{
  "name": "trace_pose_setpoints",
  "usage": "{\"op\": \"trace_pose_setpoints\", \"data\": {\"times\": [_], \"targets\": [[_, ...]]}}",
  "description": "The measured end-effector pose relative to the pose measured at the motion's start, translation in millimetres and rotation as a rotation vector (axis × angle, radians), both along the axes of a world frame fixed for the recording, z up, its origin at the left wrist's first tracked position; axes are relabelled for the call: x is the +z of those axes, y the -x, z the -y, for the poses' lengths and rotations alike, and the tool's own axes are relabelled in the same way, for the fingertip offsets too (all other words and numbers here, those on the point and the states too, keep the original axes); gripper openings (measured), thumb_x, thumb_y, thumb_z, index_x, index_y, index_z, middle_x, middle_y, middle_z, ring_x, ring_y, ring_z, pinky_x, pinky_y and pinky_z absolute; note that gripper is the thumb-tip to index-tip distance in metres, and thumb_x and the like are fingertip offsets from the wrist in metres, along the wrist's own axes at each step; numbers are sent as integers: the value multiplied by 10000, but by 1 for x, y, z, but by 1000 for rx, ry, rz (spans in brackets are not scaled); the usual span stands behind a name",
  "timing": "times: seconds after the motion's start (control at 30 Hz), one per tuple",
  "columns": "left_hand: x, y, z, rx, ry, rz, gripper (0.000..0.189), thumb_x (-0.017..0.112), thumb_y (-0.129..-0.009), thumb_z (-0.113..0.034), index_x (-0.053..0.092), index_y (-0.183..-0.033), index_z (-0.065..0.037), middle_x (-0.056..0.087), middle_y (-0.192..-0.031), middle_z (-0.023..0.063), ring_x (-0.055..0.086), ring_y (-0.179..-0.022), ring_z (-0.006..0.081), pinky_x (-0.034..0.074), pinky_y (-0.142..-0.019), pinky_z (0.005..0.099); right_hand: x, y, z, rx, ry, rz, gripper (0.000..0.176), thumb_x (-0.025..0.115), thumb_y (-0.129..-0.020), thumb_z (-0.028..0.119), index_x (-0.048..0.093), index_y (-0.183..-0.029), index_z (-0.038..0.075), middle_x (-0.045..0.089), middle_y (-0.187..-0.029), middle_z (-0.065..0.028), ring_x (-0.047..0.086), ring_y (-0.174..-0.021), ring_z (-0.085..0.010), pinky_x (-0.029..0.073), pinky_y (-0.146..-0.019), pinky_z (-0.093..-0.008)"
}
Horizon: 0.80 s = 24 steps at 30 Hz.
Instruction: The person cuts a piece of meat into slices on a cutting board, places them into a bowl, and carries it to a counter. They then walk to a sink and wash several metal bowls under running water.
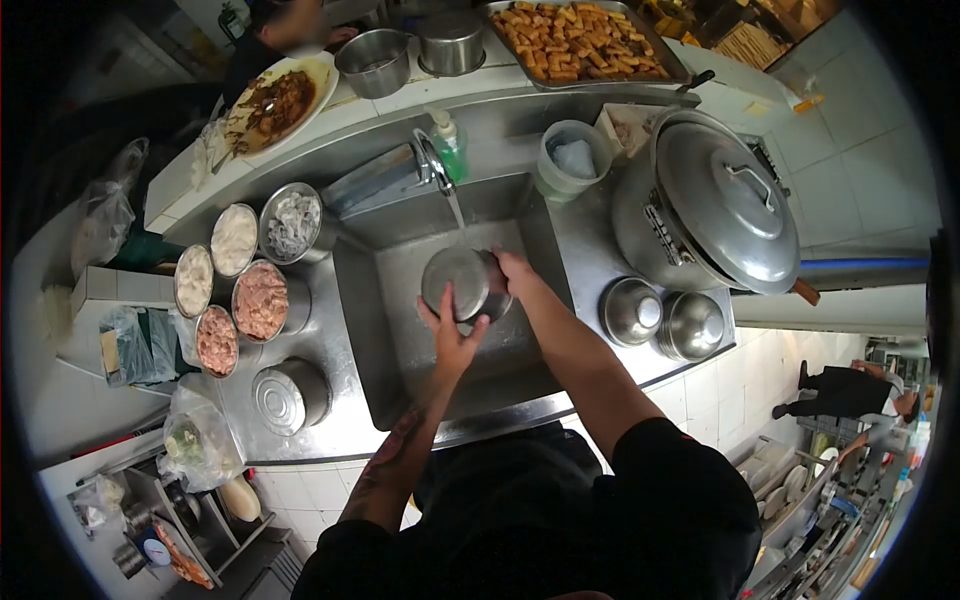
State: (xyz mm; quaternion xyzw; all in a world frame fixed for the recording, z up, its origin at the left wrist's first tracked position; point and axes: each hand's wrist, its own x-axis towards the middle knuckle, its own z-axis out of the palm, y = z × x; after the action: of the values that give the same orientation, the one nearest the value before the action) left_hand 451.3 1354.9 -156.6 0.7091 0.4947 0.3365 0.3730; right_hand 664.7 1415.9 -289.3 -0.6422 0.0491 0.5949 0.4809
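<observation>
Over the sink (385, 385), a round metal container (455, 280) is held between both hands, its flat face turned up toward the camera. My left hand (452, 332) has its fingers spread against the near side of the container. Its far right side is gripped by my right hand (514, 270), whose fingers partly disappear behind it. Water runs from the faucet (430, 160) just beyond the container. A green soap bottle (449, 148) stands beside the faucet.
Left of the sink are metal containers of pink minced meat (261, 300) and a lidded tin (290, 396). On the right stand a big lidded pot (715, 200) and two metal bowls (631, 311). A tray of fried pieces (580, 42) lies behind. Other people are at the upper left and far right.
</observation>
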Motion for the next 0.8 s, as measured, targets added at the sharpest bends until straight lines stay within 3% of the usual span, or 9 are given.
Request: {"op": "trace_pose_setpoints", "data": {"times": [0.1, 0.17, 0.2, 0.3, 0.33, 0.4, 0.47, 0.6, 0.8], "targets": [[-77, 18, -40, 51, 100, 26, 804, 731, -912, -395, 327, -1515, -51, 444, -1418, 206, 502, -1283, 326, 475, -1033, 436, 28, 16, -45, 120, -293, -162, 396, 601, -984, 315, 653, -1181, -25, 685, -1065, -131, 662, -900, -232, 530, -743, -379], [-65, 15, -75, -20, 1110, 854, 625, 617, -959, -532, 473, -1401, -114, 555, -1307, 180, 603, -1152, 289, 571, -865, 385, 90, 59, -45, 351, -501, 391, 467, 556, -996, 388, 632, -1221, -13, 702, -1096, -135, 679, -958, -270, 520, -832, -424], [-59, 2, -82, 27, 1074, 874, 613, 450, -998, -625, 528, -1285, -89, 645, -1146, 92, 656, -1042, 238, 571, -878, 419, 92, 80, -51, 434, -389, 688, 499, 558, -985, 424, 626, -1232, -4, 701, -1130, -203, 678, -1034, -358, 506, -888, -460], [-55, -9, -104, -7, 1088, 1039, 661, 414, -994, -653, 527, -1284, -70, 636, -1173, 98, 664, -1034, 241, 572, -891, 426, 165, 100, -12, 796, -378, 1157, 370, 604, -949, 337, 660, -1202, 73, 704, -1008, -232, 674, -968, -423, 533, -816, -489], [-57, -1, -114, 31, 1139, 927, 730, 379, -994, -666, 481, -1356, -40, 600, -1295, 153, 652, -1099, 294, 566, -931, 431, 161, 88, -5, 795, -375, 1153, 370, 604, -949, 337, 660, -1202, 73, 704, -1008, -232, 674, -968, -423, 533, -816, -489], [-51, 8, -111, -45, 1243, 843, 755, 382, -996, -661, 428, -1412, -33, 539, -1378, 177, 641, -1128, 327, 556, -953, 434, 153, 53, 6, 1410, -373, 1372, 234, 657, -867, 262, 732, -1011, 93, 723, -907, -178, 702, -911, -395, 544, -761, -496], [-64, 15, -105, -46, 1408, 685, 847, 385, -996, -655, 261, -1538, -15, 341, -1563, 223, 565, -1253, 403, 521, -1006, 474, 145, 30, 1, 1389, -334, 1445, 189, 680, -822, 238, 742, -943, 107, 724, -897, -169, 708, -909, -377, 549, -756, -497], [-71, 31, -71, -111, 1228, 499, 857, 379, -1002, -645, 177, -1574, -40, 299, -1590, 211, 467, -1358, 371, 474, -1033, 538, 122, 47, 8, 1436, -221, 1655, 155, 714, -762, 179, 759, -905, 141, 731, -899, -148, 721, -903, -342, 559, -767, -490], [-60, 77, -43, -7, 1123, 404, 766, 413, -1025, -588, 291, -1542, -35, 392, -1551, 169, 495, -1341, 325, 473, -1029, 496, 116, 25, 31, 1458, -280, 1550, 193, 689, -817, 175, 743, -997, 133, 731, -907, -139, 713, -909, -329, 552, -808, -464]]}}
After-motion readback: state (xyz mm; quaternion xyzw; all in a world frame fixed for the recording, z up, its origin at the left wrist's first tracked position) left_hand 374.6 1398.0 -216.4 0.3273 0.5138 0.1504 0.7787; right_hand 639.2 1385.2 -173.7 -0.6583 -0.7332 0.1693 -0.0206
